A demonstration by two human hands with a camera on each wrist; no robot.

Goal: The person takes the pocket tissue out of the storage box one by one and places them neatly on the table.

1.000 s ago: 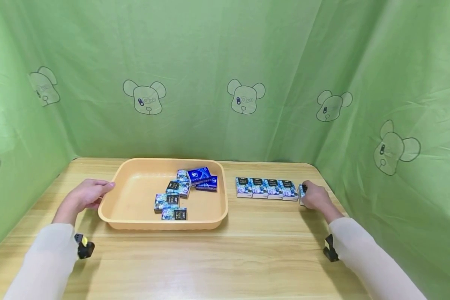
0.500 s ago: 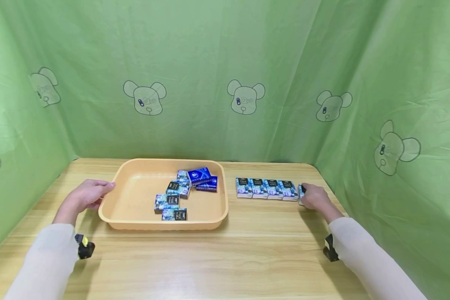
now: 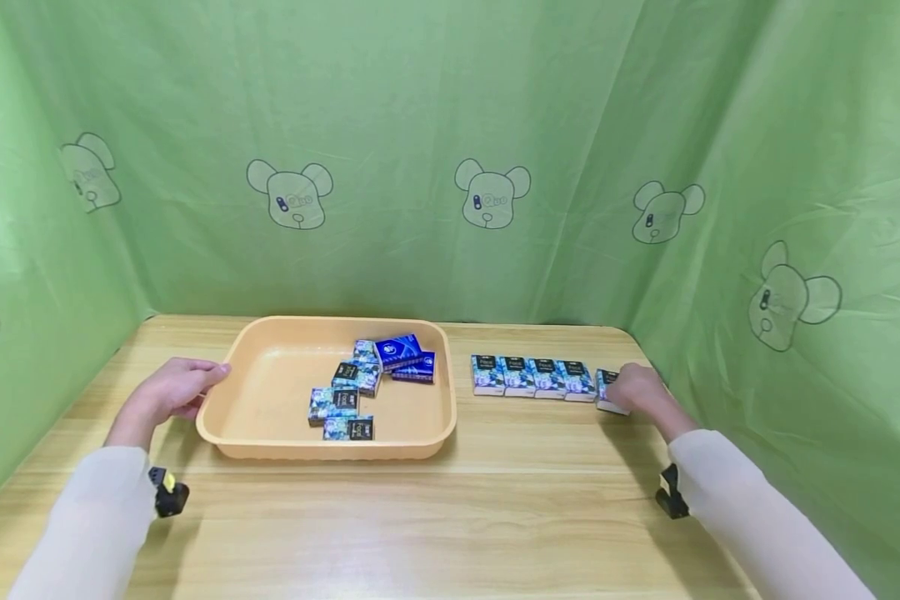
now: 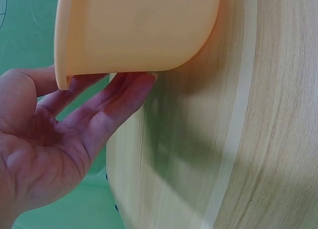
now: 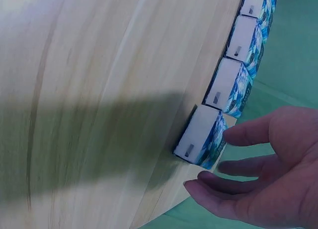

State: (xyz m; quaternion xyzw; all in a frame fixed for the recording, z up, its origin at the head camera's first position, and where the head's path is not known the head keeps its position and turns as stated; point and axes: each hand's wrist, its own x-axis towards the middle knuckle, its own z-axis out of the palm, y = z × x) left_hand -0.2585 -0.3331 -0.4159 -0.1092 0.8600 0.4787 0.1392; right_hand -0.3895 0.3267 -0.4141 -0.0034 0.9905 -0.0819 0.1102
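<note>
My left hand [image 3: 176, 388] grips the left rim of a pale orange plastic tray [image 3: 307, 451], the thumb at the rim and the fingers under it along the outer wall in the left wrist view. At the table's right, my right hand [image 3: 640, 390] is beside a small blue floral box [image 3: 608, 402] with a black label. This box lies flat at the right end of a row of several matching boxes [image 3: 534, 379], slightly spaced from its neighbour. In the right wrist view, the thumb tip is right at the box's edge and the other fingers are spread loosely beside it.
Inside the tray, toward its right, lie several floral boxes [image 3: 341, 402] and two dark blue boxes [image 3: 399, 352], one leaning over the other. The wooden table [image 3: 420, 533] ends at a green curtain [image 3: 390, 250] behind and at both sides.
My right hand has let go of the end box and shifted right and slightly up, uncovering more of it. The left hand and tray stay put.
</note>
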